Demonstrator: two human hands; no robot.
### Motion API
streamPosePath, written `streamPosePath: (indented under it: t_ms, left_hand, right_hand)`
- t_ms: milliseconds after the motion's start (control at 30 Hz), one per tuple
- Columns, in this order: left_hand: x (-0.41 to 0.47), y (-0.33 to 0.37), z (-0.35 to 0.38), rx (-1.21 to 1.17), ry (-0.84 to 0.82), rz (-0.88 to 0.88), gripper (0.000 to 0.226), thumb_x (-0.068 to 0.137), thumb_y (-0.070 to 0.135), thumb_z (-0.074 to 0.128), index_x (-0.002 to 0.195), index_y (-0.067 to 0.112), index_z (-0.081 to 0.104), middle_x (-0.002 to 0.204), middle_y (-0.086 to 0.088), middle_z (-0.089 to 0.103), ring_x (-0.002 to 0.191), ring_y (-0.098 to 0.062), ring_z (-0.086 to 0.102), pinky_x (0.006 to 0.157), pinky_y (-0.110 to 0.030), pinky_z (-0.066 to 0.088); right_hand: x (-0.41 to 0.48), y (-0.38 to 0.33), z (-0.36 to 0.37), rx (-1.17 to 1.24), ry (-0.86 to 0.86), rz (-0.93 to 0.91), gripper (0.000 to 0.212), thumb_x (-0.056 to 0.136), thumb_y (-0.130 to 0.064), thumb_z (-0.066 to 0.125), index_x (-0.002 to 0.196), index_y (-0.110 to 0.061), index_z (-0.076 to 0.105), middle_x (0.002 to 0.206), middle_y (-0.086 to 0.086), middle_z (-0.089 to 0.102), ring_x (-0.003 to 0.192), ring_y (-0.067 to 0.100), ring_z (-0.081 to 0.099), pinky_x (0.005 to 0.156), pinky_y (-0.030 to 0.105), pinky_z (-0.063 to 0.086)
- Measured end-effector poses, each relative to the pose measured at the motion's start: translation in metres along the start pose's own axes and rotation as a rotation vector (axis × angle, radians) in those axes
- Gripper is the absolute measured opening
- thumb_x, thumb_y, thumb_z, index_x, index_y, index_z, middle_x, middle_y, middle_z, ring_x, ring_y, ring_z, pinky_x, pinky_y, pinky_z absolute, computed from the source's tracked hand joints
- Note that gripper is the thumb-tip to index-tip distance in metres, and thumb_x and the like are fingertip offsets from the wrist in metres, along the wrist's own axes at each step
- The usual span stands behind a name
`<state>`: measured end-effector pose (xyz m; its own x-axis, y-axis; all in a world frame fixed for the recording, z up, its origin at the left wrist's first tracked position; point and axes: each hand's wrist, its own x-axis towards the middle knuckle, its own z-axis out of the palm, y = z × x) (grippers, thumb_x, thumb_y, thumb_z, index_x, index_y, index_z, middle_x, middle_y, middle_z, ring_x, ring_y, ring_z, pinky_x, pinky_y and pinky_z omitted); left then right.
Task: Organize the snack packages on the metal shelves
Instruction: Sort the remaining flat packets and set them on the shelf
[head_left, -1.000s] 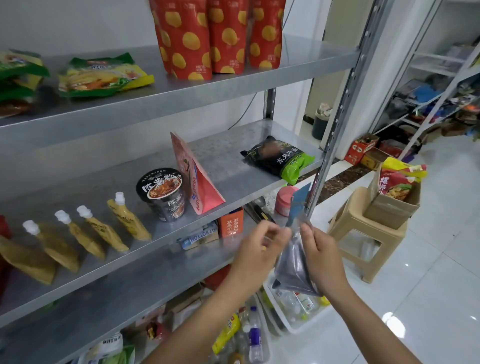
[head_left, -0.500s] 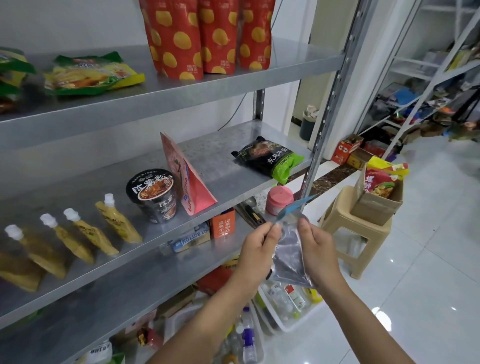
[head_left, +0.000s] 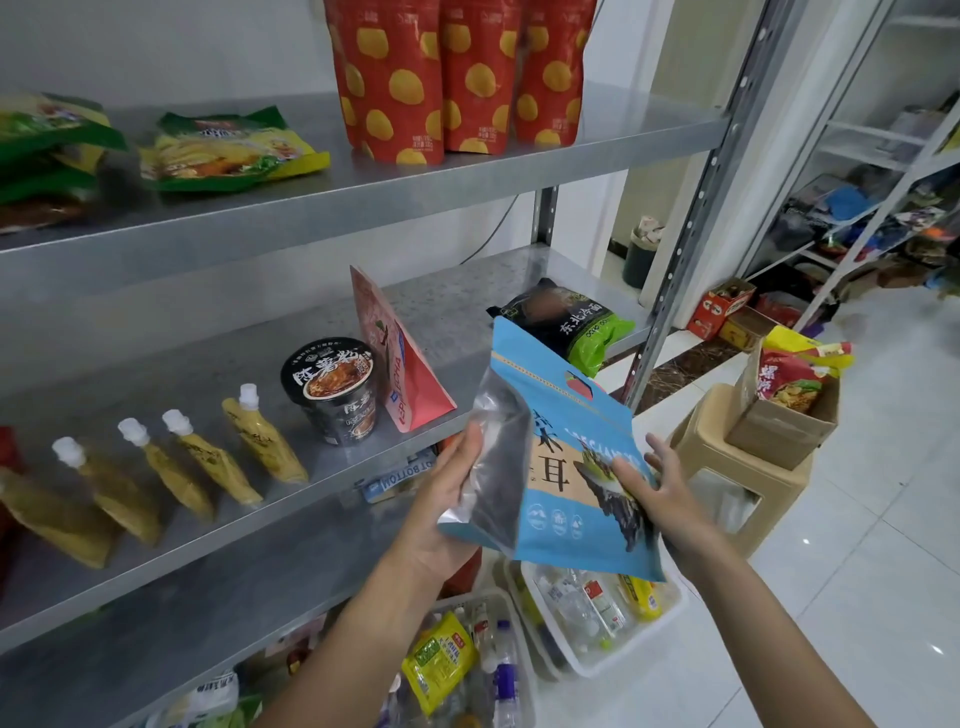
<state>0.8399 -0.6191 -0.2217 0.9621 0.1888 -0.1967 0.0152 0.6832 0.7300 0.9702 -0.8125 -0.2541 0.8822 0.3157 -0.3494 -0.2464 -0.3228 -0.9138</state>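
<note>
Head view, item: blue pouch (head_left: 576, 467), lying at 5 o'clock of frame centre, in front of the middle shelf (head_left: 467, 301).

Change: a second ago it was hanging edge-on and lower. It is now showing its printed face, print inverted, and sitting higher, beside the shelf edge.

Left hand (head_left: 452, 499) is gripping the silver gusset side. Right hand (head_left: 660, 493) is pinching the right edge, thumb on the face.

Judgement: the person is probably orienting it for placing. A bare stretch of shelf is lying at 12 o'clock of it, between the pink pouch (head_left: 400, 364) and the green-black pack (head_left: 576, 327).

Hidden: the pouch's back and the fingers behind it. The lower shelf's goods are showing only partly.
</note>
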Motion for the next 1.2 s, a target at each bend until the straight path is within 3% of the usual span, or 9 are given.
streamPosePath:
  t_ms: [133, 267, 367, 533, 667, 800, 933, 1100, 1200]
  left_hand:
    - [0.0, 0.003, -0.005, -0.089, 0.003, -0.071, 0.082, 0.065, 0.056, 0.081, 0.128, 0.01, 0.057, 0.116, -0.012, 0.067, 0.102, -0.027, 0.066, 0.086, -0.041, 0.054]
    - [-0.003, 0.015, -0.01, -0.065, -0.092, 0.015, 0.064, 0.073, 0.053, 0.075, 0.124, 0.015, 0.064, 0.119, -0.013, 0.067, 0.107, -0.028, 0.066, 0.085, -0.041, 0.057]
    - [-0.005, 0.029, -0.016, 0.139, 0.024, 0.068, 0.037, 0.086, 0.038, 0.058, 0.112, 0.014, 0.068, 0.11, -0.011, 0.072, 0.098, -0.024, 0.071, 0.08, -0.036, 0.059]
    - [-0.011, 0.037, -0.035, 0.483, -0.001, 0.021, 0.07, 0.077, 0.07, 0.055, 0.138, 0.034, 0.048, 0.132, 0.002, 0.062, 0.123, -0.021, 0.058, 0.102, -0.048, 0.045]
    - [-0.012, 0.035, -0.041, 0.677, -0.007, -0.044, 0.093, 0.067, 0.026, 0.089, 0.141, 0.033, 0.034, 0.126, 0.007, 0.065, 0.112, -0.011, 0.065, 0.088, -0.03, 0.056]
    - [-0.014, 0.035, -0.045, 0.674, 0.052, 0.012, 0.08, 0.07, -0.006, 0.079, 0.133, 0.027, 0.042, 0.122, 0.001, 0.067, 0.107, -0.015, 0.067, 0.084, -0.032, 0.058]
    - [-0.015, 0.035, -0.049, 0.591, 0.071, 0.038, 0.074, 0.072, -0.011, 0.075, 0.13, 0.022, 0.046, 0.119, -0.003, 0.069, 0.104, -0.019, 0.069, 0.078, -0.032, 0.058]
    - [-0.018, 0.032, -0.056, 0.515, 0.144, 0.054, 0.068, 0.072, -0.01, 0.075, 0.128, 0.019, 0.05, 0.111, -0.002, 0.072, 0.097, -0.019, 0.071, 0.069, -0.03, 0.058]
    - [-0.018, 0.028, -0.062, 0.421, 0.22, 0.046, 0.056, 0.078, -0.012, 0.068, 0.12, 0.022, 0.054, 0.096, 0.004, 0.075, 0.085, -0.016, 0.073, 0.062, -0.028, 0.058]
  right_hand:
    - [-0.001, 0.0, -0.013, 0.377, -0.239, 0.282, 0.074, 0.067, -0.046, 0.068, 0.131, -0.016, 0.048, 0.102, 0.015, 0.072, 0.074, 0.024, 0.073, 0.057, 0.035, 0.06]
    - [-0.004, 0.015, -0.016, 0.544, -0.304, 0.276, 0.112, 0.015, -0.043, 0.098, 0.115, -0.014, 0.057, 0.088, 0.014, 0.075, 0.067, 0.025, 0.073, 0.051, 0.036, 0.059]
    - [-0.005, 0.013, -0.015, 0.566, -0.235, 0.152, 0.083, 0.048, -0.044, 0.088, 0.116, -0.01, 0.055, 0.083, 0.011, 0.075, 0.062, 0.022, 0.072, 0.048, 0.032, 0.058]
    - [-0.002, 0.005, -0.021, 0.365, -0.055, -0.071, 0.085, 0.026, -0.055, 0.091, 0.086, -0.009, 0.053, 0.072, 0.01, 0.07, 0.054, 0.016, 0.069, 0.045, 0.026, 0.055]
    - [0.003, 0.005, -0.024, 0.277, 0.077, -0.157, 0.1, 0.01, -0.068, 0.087, 0.083, -0.013, 0.045, 0.077, 0.012, 0.059, 0.053, 0.01, 0.064, 0.046, 0.025, 0.054]
    - [-0.001, 0.001, -0.021, 0.299, 0.023, -0.158, 0.076, 0.029, -0.046, 0.083, 0.086, -0.013, 0.044, 0.083, 0.015, 0.057, 0.053, 0.01, 0.066, 0.046, 0.025, 0.055]
    - [-0.003, 0.002, -0.018, 0.277, 0.023, -0.155, 0.111, 0.019, -0.061, 0.091, 0.106, -0.008, 0.049, 0.093, 0.022, 0.059, 0.062, 0.017, 0.068, 0.053, 0.031, 0.059]
    - [-0.01, -0.002, -0.012, 0.232, 0.004, -0.148, 0.111, 0.019, -0.075, 0.084, 0.102, -0.009, 0.05, 0.095, 0.02, 0.062, 0.068, 0.02, 0.066, 0.058, 0.032, 0.057]
    - [-0.023, -0.012, -0.003, 0.333, -0.081, -0.109, 0.069, 0.071, -0.078, 0.052, 0.101, -0.015, 0.057, 0.086, 0.007, 0.073, 0.068, 0.018, 0.071, 0.053, 0.029, 0.058]
